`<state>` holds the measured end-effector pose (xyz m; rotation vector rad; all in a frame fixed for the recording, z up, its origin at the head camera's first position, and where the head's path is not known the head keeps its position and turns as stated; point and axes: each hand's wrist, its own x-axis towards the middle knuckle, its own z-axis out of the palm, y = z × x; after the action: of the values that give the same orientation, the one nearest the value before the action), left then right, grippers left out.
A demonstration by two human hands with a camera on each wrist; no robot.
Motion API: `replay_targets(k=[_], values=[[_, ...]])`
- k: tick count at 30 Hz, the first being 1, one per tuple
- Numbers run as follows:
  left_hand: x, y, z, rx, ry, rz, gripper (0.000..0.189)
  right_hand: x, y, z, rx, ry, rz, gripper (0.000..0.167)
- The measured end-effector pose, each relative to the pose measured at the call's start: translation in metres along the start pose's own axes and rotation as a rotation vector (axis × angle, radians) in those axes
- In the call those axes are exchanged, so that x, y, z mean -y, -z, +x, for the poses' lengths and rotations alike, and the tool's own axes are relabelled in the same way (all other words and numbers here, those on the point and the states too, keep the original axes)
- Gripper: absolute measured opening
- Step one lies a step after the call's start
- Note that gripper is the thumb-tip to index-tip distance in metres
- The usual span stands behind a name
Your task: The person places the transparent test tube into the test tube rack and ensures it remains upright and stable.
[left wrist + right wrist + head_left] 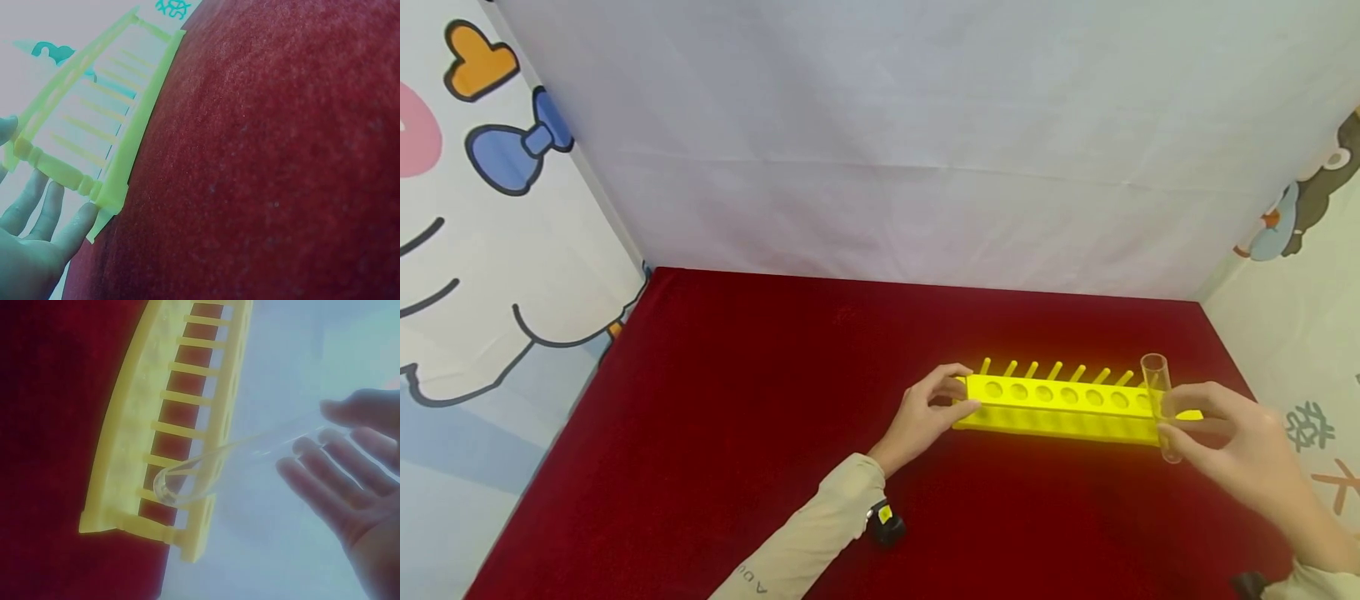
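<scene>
A yellow test tube rack (1060, 423) stands on the red cloth, with a row of round holes along its top bar and several pegs behind. At its left end my left hand (917, 421) grips it, thumb at the front and fingers at the back. In the left wrist view the fingers of that hand (37, 237) lie against the end post. My right hand (1243, 433) pinches a clear glass test tube (1156, 373) between thumb and fingers, roughly upright at the rack's right end. Its rounded bottom (167, 487) overlaps the rack in the right wrist view, outside the holes.
Dark red cloth (737, 400) covers the table. A pale curtain (887, 150) hangs along the back edge, and cartoon-printed panels stand at the left (467, 275) and right (1300, 333). Small dark devices are worn at both wrists.
</scene>
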<state>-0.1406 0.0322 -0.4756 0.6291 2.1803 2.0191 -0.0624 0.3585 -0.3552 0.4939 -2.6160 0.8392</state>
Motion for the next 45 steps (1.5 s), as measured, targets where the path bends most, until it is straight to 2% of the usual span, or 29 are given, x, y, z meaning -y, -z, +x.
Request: replay_targets(k=[10, 39, 45], values=[[-0.001, 0.0, 0.001, 0.003, -0.006, -0.003, 0.041, 0.001, 0.004, 0.0, -0.038, -0.052, 0.01, 0.043], [0.0, 0.0, -0.001, -0.009, -0.002, 0.008, 0.04, -0.003, 0.017, -0.006, -0.072, -0.31, 0.026, 0.035], [0.0, 0.0, -0.001, -0.006, 0.001, 0.003, 0.042, -0.005, 0.02, -0.007, -0.098, -0.306, 0.06, 0.035]])
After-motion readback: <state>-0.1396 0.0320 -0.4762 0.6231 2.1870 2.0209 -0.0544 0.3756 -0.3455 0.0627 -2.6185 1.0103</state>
